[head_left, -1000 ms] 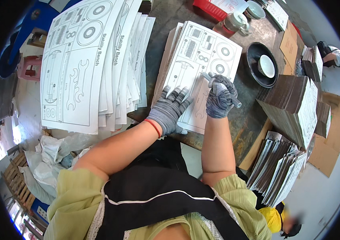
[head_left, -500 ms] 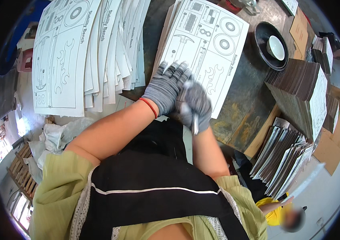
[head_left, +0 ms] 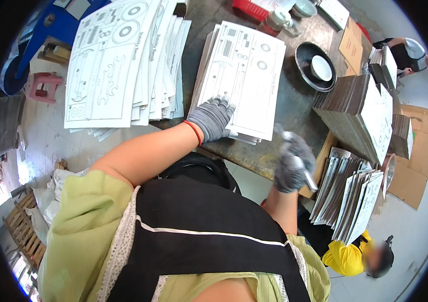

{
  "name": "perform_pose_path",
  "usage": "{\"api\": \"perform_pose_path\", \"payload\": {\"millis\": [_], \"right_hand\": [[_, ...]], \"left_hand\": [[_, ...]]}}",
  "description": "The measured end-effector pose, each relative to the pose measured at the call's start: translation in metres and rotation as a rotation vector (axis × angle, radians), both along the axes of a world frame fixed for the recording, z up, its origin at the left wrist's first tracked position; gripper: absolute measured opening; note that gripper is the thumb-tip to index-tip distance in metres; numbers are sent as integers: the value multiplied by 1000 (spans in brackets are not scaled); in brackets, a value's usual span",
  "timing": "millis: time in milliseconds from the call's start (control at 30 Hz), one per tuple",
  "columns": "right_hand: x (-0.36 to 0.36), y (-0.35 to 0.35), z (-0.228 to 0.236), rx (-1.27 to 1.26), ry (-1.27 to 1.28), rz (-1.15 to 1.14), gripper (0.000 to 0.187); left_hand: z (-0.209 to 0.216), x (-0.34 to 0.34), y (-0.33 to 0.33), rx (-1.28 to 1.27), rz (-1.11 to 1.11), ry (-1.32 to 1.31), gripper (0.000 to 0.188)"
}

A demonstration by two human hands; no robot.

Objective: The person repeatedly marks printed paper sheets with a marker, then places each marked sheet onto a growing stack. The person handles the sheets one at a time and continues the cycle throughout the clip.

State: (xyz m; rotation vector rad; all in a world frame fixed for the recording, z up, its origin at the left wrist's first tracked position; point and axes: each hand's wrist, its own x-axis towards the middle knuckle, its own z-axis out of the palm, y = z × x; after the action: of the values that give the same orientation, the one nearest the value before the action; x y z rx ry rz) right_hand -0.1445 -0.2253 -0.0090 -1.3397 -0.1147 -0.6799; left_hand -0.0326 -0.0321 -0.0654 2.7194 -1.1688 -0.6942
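A stack of white printed boards (head_left: 252,90) with line drawings of tools lies on the dark table before me. My gloved left hand (head_left: 211,120) rests on its near left corner, fingers stretched out over the top board. My gloved right hand (head_left: 294,160) is past the table's near edge, right of the stack and apart from it. Its fingers are closed round a slim silvery tool (head_left: 310,182), whose exact kind is blurred by motion. To the left, a larger fanned pile of similar printed sheets (head_left: 108,70) spreads along the table.
A black bowl (head_left: 300,70) with a small white bowl (head_left: 321,68) in it and a glass jar (head_left: 275,22) stand beyond the stack. Tall board stacks (head_left: 347,108) and upright sheets (head_left: 347,191) are on the right. A person in yellow (head_left: 345,257) is at lower right.
My right hand has moved right, off the stack, with the tool still in it. My left hand stays on the boards. The view has shifted slightly.
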Motion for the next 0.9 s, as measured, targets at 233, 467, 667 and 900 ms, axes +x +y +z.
{"api": "perform_pose_path", "payload": {"millis": [233,467,667,900], "right_hand": [[-16,-57,25,-115,22,-43,15],[0,-24,-6,-167,102,62,24],[27,4,-13,-180,287,29,53],[94,17,-68,-318,328,37,37]], "left_hand": [[107,37,70,-667,549,-576,37],[151,-3,249,-1000,764,-535,33],[111,-26,263,-425,467,-328,50],[21,-14,52,-230,2,62,67]]}}
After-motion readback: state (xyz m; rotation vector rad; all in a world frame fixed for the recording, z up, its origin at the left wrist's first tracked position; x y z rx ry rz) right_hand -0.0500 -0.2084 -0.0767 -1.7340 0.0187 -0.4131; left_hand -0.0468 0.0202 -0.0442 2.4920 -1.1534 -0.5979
